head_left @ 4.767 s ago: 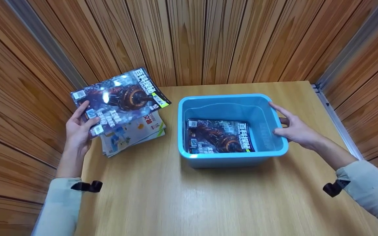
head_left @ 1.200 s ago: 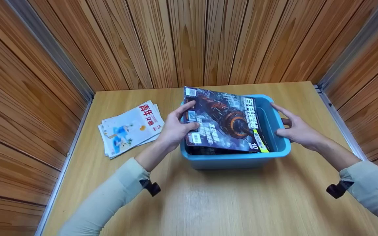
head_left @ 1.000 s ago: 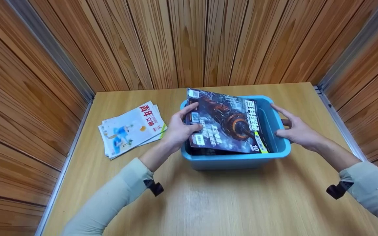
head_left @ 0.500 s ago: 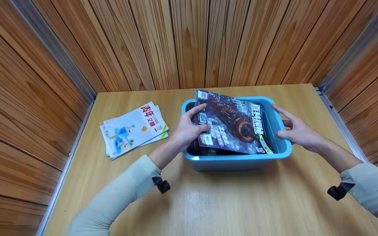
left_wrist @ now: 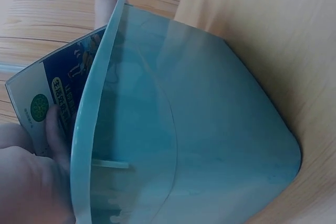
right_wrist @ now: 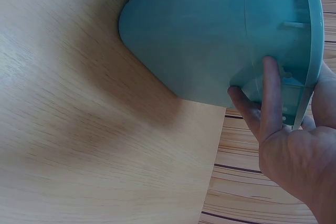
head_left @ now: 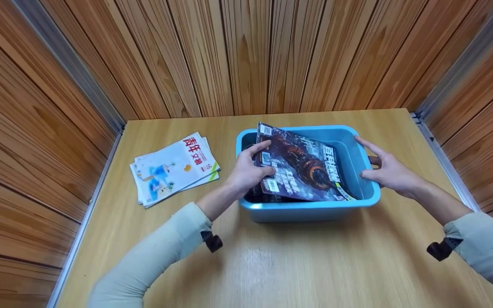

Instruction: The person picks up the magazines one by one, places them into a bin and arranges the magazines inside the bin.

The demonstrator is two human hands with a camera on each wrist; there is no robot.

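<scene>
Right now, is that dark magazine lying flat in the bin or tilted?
Tilted: the dark magazine slants into the blue bin, its left edge gripped above the rim by the left hand.

A stack of magazines [head_left: 173, 168] lies on the left part of the wooden table [head_left: 272, 261], fanned slightly, well apart from anything else. Its top cover is white with red characters and a small blue figure. The table has a light grain and a pale sheen near its middle. Wooden plank walls [head_left: 246, 55] close it in at the back and on both sides, with grey metal strips [head_left: 64, 68] running down the corners.
</scene>
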